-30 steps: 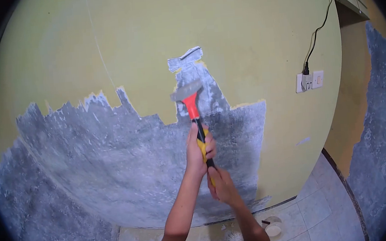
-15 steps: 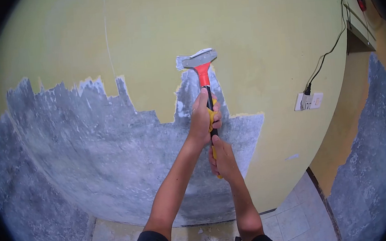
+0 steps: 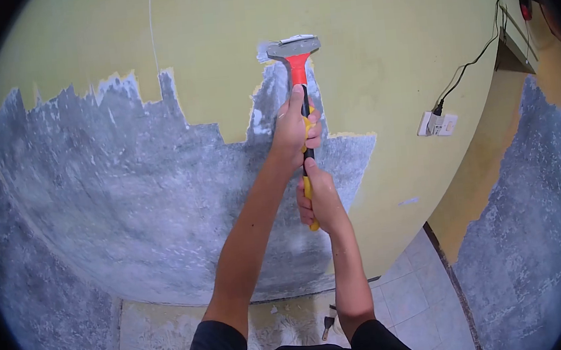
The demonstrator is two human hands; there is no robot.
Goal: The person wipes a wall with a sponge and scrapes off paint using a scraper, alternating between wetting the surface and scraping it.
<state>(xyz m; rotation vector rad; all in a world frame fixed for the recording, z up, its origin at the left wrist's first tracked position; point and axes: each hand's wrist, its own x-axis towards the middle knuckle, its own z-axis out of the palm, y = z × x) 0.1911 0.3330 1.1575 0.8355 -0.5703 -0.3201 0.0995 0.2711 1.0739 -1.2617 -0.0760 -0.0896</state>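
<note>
The left grip [image 3: 290, 131] clasps the long red-black-yellow scraper [image 3: 298, 72] below its flat grey head [image 3: 293, 47]; the right grip [image 3: 324, 194] clasps it lower down.

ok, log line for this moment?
left hand: upper grip | right hand: lower grip | scraper: at painted wall | pale strip: scraper's top edge

The scraper [image 3: 298, 71] has a gray head, a red neck, and a black and yellow handle. Above the scraper, the paint [image 3: 233, 12] is yellowish green. Below the scraper, the bare wall [image 3: 161, 179] is blotchy gray with little white flecks. Right of the scraper, the socket [image 3: 431, 124] is white and its cord [image 3: 481, 54] is black. Far below the scraper, the sleeves [image 3: 215, 347] are black.
</note>
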